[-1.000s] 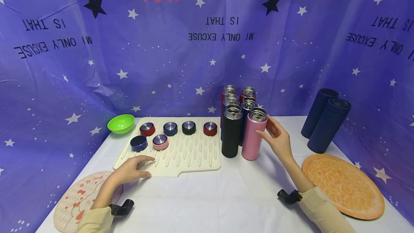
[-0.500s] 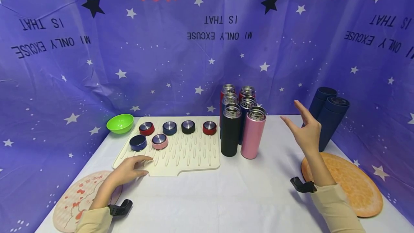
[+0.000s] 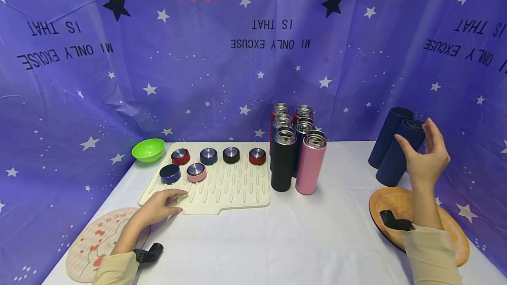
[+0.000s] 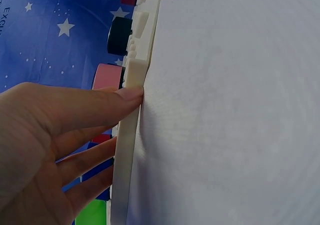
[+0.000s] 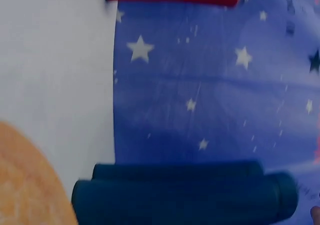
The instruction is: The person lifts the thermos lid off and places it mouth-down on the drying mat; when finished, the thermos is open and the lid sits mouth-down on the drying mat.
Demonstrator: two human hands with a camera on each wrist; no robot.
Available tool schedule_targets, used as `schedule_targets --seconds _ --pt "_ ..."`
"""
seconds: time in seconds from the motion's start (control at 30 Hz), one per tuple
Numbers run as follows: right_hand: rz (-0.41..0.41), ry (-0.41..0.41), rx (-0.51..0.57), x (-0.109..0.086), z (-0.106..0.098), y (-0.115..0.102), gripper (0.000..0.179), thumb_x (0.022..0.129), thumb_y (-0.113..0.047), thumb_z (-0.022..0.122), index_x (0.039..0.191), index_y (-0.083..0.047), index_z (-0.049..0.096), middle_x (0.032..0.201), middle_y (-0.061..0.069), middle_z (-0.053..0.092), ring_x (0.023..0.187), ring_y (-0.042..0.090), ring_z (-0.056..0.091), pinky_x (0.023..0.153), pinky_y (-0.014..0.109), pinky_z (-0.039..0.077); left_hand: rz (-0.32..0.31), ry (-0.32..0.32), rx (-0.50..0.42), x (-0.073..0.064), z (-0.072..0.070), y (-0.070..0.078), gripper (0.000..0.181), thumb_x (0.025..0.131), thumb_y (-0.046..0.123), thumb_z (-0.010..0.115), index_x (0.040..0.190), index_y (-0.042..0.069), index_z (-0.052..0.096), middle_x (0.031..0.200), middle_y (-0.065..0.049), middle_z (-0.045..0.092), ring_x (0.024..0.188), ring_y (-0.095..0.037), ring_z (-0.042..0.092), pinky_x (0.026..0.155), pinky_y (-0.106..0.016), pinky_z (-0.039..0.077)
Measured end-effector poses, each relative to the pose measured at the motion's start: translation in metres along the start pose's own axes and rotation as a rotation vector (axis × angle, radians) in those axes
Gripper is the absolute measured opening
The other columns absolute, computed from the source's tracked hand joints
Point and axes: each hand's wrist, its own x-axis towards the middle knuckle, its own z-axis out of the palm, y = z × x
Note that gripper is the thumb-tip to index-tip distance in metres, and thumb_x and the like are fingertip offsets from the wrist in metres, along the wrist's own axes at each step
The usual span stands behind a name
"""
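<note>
My left hand point(image 3: 160, 208) lies at the front left edge of a cream ribbed draining mat point(image 3: 237, 195), fingers loosely bent over it. In the left wrist view its thumb point(image 4: 131, 93) is right at the mat's edge. My right hand point(image 3: 428, 159) is beside the top of the front navy thermos flask point(image 3: 396, 159), thumb and fingers spread on either side of its lid. A second navy flask point(image 3: 384, 144) stands behind it. Both are lidded and upright. In the right wrist view the two flasks point(image 5: 175, 200) lie across the bottom, with a fingertip point(image 5: 315, 215) at the right edge.
Lidless flasks stand grouped mid-table, including a black one point(image 3: 283, 162) and a pink one point(image 3: 310, 166). Several lids, among them a pink lid point(image 3: 196, 172), sit on the mat. A green bowl point(image 3: 148, 151), an orange round mat point(image 3: 390, 206) and a pink round mat point(image 3: 89, 245) lie around.
My right hand has let go of the pink flask and moved right, across to the navy flasks. The pink flask stands among the others. My left hand has barely moved.
</note>
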Motion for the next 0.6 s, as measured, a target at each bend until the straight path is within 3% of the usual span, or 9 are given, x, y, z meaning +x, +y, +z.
schedule_targets --seconds 0.17,0.37,0.6 --pt "0.127 0.034 0.043 0.005 -0.013 0.013 0.072 0.072 -0.004 0.084 0.137 -0.017 0.055 0.138 0.001 0.054 0.128 0.012 0.049 0.108 0.024 0.034 -0.004 -0.004 -0.005 0.000 0.000 0.000 0.045 0.074 0.010 0.081 0.117 0.006 0.067 0.116 -0.015 0.066 0.112 -0.038 0.058 0.093 -0.055 0.046" --pt "0.253 -0.003 0.082 0.003 -0.021 0.026 0.075 0.076 -0.003 0.081 0.141 -0.018 0.049 0.144 0.002 0.048 0.132 0.012 0.043 0.110 0.021 0.028 -0.013 -0.010 -0.003 0.000 0.000 0.001 0.046 0.075 0.009 0.081 0.118 0.006 0.067 0.117 -0.015 0.065 0.113 -0.038 0.057 0.094 -0.054 0.046" --pt "0.440 -0.036 0.308 0.006 -0.020 0.048 0.079 0.076 0.005 0.078 0.145 -0.013 0.043 0.150 0.005 0.040 0.138 0.012 0.034 0.110 0.016 0.023 -0.015 -0.013 -0.011 0.001 -0.001 0.003 0.046 0.075 0.009 0.081 0.118 0.005 0.066 0.118 -0.017 0.065 0.114 -0.039 0.057 0.094 -0.055 0.045"
